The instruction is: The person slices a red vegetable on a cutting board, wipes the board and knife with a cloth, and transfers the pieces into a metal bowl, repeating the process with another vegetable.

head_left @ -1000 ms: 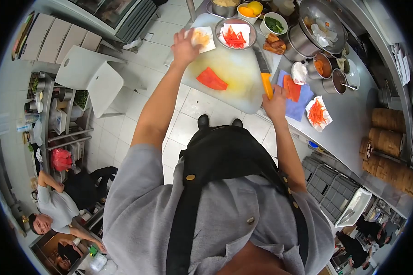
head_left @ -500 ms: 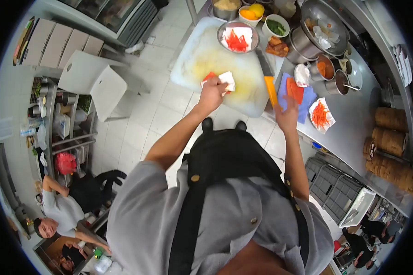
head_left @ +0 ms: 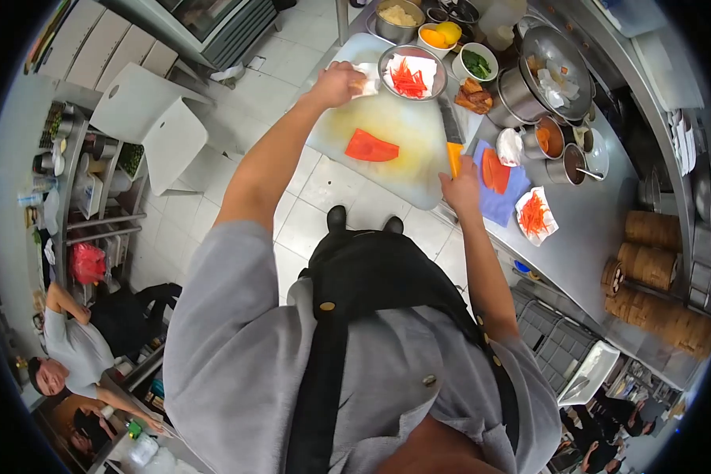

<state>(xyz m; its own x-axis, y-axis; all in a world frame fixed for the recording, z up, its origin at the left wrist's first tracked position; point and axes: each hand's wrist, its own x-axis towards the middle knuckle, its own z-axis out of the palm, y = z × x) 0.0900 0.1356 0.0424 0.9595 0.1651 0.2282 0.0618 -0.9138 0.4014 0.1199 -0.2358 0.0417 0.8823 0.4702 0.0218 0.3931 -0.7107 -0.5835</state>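
Note:
My left hand (head_left: 340, 84) is closed on a folded white paper towel (head_left: 366, 80) at the far left of the cutting board (head_left: 419, 170). A flat red-orange vegetable piece (head_left: 371, 146) lies on the stained middle of the board, apart from both hands. At the board's right edge, my right hand (head_left: 461, 188) has its fingers around the end of the yellow handle of a knife (head_left: 453, 156). The blade points away from me and rests flat. Close to the left hand stands a metal bowl (head_left: 442, 85) with red shreds on white paper.
Right of the knife, a blue cloth (head_left: 498, 207) carries another red-orange piece (head_left: 494, 171). Red shreds lie on a paper (head_left: 547, 231) beside it. Bowls, sauce pots (head_left: 562, 169) and a large strainer (head_left: 581, 71) crowd the back. Another person (head_left: 79, 336) is at lower left.
My left hand has moved the paper towel away to the board's far left, uncovering the vegetable piece. My right hand has closed around the knife handle.

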